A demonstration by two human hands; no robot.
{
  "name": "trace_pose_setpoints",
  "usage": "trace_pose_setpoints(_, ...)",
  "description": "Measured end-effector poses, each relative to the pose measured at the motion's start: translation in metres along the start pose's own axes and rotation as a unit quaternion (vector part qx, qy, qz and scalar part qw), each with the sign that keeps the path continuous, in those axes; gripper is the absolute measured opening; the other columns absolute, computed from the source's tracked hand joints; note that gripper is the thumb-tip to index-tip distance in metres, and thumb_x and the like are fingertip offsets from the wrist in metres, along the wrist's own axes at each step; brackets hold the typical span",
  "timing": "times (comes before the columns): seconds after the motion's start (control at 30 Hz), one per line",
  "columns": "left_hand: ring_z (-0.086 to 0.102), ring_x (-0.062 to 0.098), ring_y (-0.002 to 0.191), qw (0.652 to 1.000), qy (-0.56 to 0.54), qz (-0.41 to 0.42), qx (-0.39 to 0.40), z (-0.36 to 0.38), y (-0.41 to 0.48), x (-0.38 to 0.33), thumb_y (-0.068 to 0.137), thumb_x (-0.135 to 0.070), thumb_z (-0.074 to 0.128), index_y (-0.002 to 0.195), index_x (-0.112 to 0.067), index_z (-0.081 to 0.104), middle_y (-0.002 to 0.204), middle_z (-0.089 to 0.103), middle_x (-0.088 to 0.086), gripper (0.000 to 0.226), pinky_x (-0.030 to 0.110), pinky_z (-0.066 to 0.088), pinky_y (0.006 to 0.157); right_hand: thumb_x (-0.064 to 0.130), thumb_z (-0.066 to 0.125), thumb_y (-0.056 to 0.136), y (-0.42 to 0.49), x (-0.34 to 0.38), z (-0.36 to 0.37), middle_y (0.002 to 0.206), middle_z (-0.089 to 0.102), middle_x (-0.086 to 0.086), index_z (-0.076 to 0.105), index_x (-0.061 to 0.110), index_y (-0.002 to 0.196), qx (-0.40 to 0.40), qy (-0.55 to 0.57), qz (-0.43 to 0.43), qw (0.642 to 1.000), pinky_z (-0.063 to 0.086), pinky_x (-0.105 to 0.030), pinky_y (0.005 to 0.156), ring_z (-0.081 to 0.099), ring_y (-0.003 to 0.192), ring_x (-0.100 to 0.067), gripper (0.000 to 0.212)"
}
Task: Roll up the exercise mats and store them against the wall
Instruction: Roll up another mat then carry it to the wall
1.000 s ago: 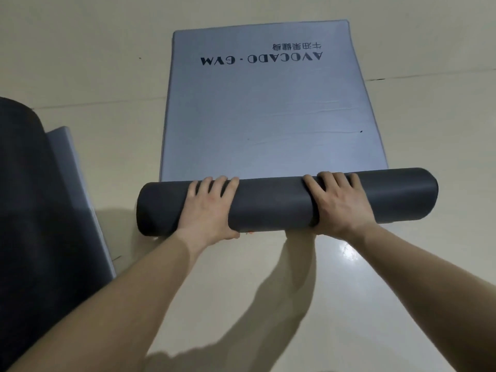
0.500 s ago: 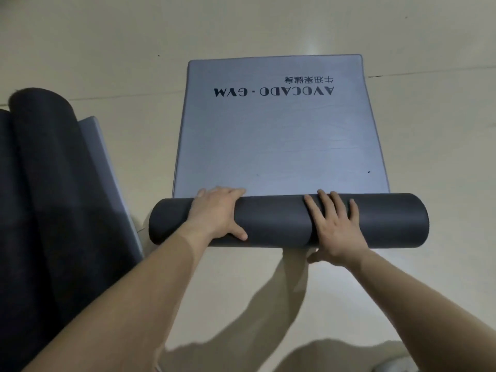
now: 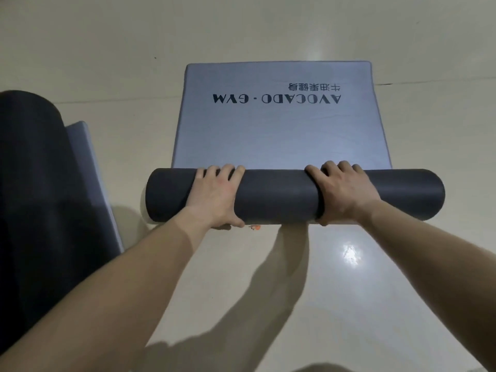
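The exercise mat (image 3: 281,124) lies on the pale floor (image 3: 107,49) straight ahead in the head view, partly rolled. Its flat part is grey-blue and stretches away from the person, with dark lettering printed near the far edge that reads upside down from here: "AVOCADO · GYM" and a line of smaller characters beside it. The near end is wound into a dark roll (image 3: 279,197) that lies crosswise, its two ends reaching a little past the sides of the flat part.

The left hand (image 3: 217,196) rests on top of the roll left of centre, palm down, fingers curled over the far side and the thumb tucked against the near underside. The right hand (image 3: 342,194) grips the roll right of centre in the same way, fingers wrapped over the top and the thumb low on the near side. Both bare forearms reach in from the lower edge and cast shadows on the glossy floor.

A small orange mark (image 3: 255,227) shows on the floor just beneath the roll. At the far left, a second mat (image 3: 35,183) lies alongside, dark and partly rolled, with a grey-blue strip along its right side.
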State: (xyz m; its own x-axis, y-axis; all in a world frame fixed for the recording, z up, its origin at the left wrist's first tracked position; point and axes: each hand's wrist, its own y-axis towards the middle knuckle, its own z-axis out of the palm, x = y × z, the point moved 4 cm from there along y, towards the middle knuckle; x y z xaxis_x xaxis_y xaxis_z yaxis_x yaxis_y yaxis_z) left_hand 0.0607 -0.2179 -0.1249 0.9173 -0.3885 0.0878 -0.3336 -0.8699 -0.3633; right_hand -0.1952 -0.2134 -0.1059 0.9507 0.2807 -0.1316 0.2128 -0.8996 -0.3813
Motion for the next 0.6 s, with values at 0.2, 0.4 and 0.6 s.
trace_pose_setpoints(0.2, 0.057, 0.031, 0.118, 0.984, -0.040, 0.065, 0.160, 0.014, -0.062, -0.027, 0.047, -0.077, 0.082, 0.150, -0.027, 0.029, 0.137, 0.053, 0.000, 0.126, 0.047, 0.049, 0.096, 0.073, 0.078, 0.053, -0.075, 0.024, 0.025, 0.137, 0.051, 0.001, 0.022, 0.038, 0.151, 0.127, 0.074, -0.039, 0.988, 0.042, -0.046, 0.108, 0.054, 0.120, -0.028, 0.118)
trace_pose_setpoints(0.4, 0.059, 0.023, 0.120, 0.965, -0.160, 0.027, 0.205, -0.001, -0.061, -0.025, 0.049, -0.068, 0.091, 0.147, -0.033, 0.041, 0.138, 0.059, -0.008, 0.116, 0.043, 0.050, 0.097, 0.071, 0.089, 0.051, -0.141, 0.050, 0.067, 0.172, 0.005, -0.015, -0.011, 0.023, 0.162, 0.067, 0.059, 0.030, 0.996, 0.003, -0.062, 0.122, 0.004, 0.158, -0.041, 0.158)
trace_pose_setpoints(0.6, -0.011, 0.036, 0.158, 0.997, -0.032, -0.031, 0.060, 0.026, -0.108, -0.035, 0.068, -0.082, 0.068, 0.160, -0.024, -0.020, 0.171, -0.017, 0.008, 0.141, 0.056, -0.001, 0.125, 0.081, 0.081, 0.048, -0.061, 0.019, 0.027, 0.169, 0.005, -0.012, -0.005, 0.030, 0.162, 0.092, 0.087, 0.022, 0.992, 0.004, -0.064, 0.123, 0.000, 0.158, -0.036, 0.151)
